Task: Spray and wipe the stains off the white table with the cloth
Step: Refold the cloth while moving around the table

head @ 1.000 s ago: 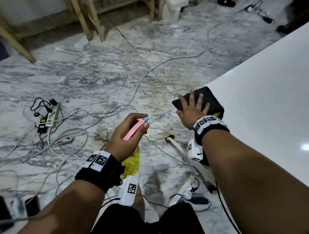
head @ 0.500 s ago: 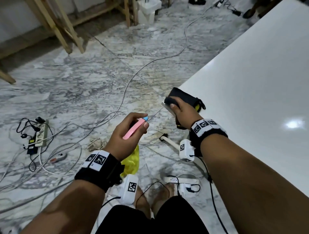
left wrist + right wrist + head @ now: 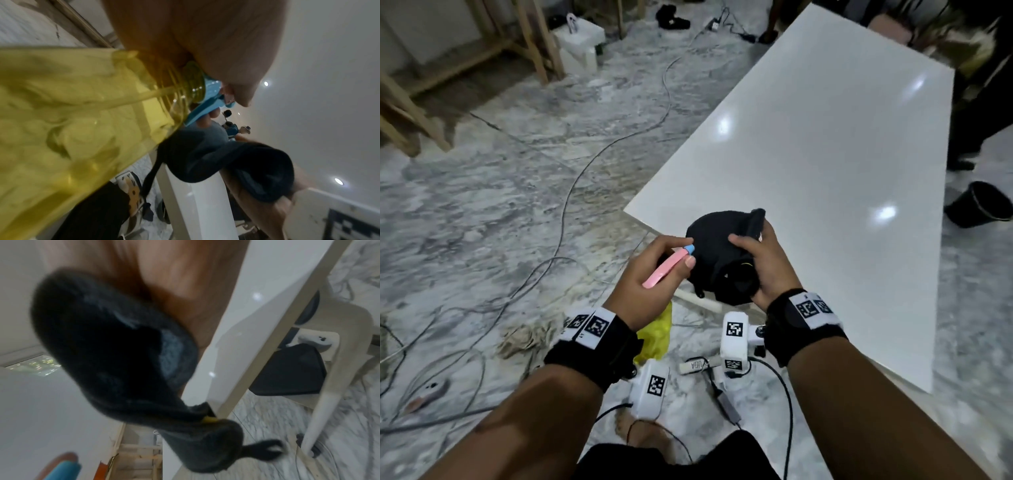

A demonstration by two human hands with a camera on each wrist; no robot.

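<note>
My left hand (image 3: 654, 270) grips a spray bottle with a pink and blue head (image 3: 669, 265) and a yellow body (image 3: 655, 334); the left wrist view shows that yellow body (image 3: 68, 123) and the blue trigger (image 3: 207, 100) under my fingers. My right hand (image 3: 760, 263) holds a bunched black cloth (image 3: 717, 250) in the air above the near corner of the white table (image 3: 825, 164). The nozzle points at the cloth from a few centimetres away. The same black cloth (image 3: 115, 356) fills the right wrist view beside the table edge (image 3: 226, 353). I see no stains on the glossy top.
Cables (image 3: 571, 192) run over the marble floor on the left. A black bin (image 3: 983, 205) stands on the floor right of the table. Wooden frames (image 3: 530, 44) and a white box (image 3: 578, 41) sit at the back left. A person's dark legs (image 3: 983, 102) are beyond the table's far end.
My right hand went from lying flat on the cloth at the table corner to gripping it and lifting it off. The cloth now hangs in front of the nozzle.
</note>
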